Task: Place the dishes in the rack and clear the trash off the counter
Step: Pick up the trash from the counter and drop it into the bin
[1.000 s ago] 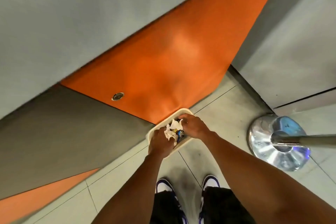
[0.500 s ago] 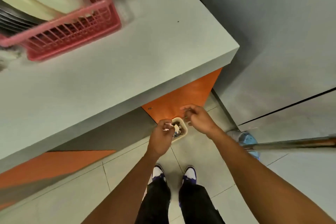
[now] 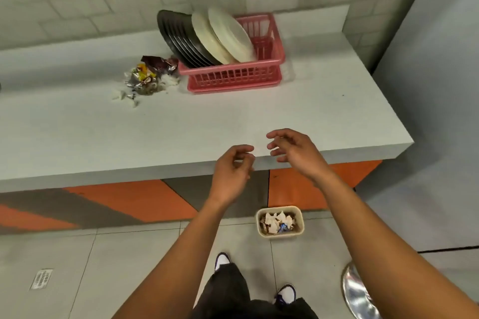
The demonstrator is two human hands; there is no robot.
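Nearest, at near right corner of floor: polished metal base (image 3: 359, 292), to be stepped around. Just beyond feet, on tile: small beige bin (image 3: 279, 208), part-filled with paper scraps and a blue wrapper, close to foot of orange cabinet front.

Above bin, at near edge of counter (image 3: 259, 122): left hand (image 3: 230, 171) with fingers loosely curled, holding nothing. Right hand (image 3: 293, 147) with fingers relaxed and parted, likewise empty. Neither touching any object.

Farther across counter, left of centre: trash pile (image 3: 145, 77) of foil wrappers, a brown packet, torn white paper bits and crumbs. Touching or just beside left end of pink rack (image 3: 233, 79); cannot tell which.

Judged very light, soft and crushable, not fragile. Foil probably slick and springy, small bits apt to scatter. Best taken by cupping both hands in from left and near sides, large wrappers first, then sweeping scraps toward near edge. Avoid pushing right, into rack wall.

In rack: dark plates (image 3: 178, 36) and cream plates (image 3: 225, 36), leaning on edge, dark ones reaching past left rim. No loose dish seen on counter, so dish step judged finished.

Open room: broad bare counter between hands and pile. Right end also bare, ending in a square corner by grey wall. Short carry back to bin, over near edge and down.
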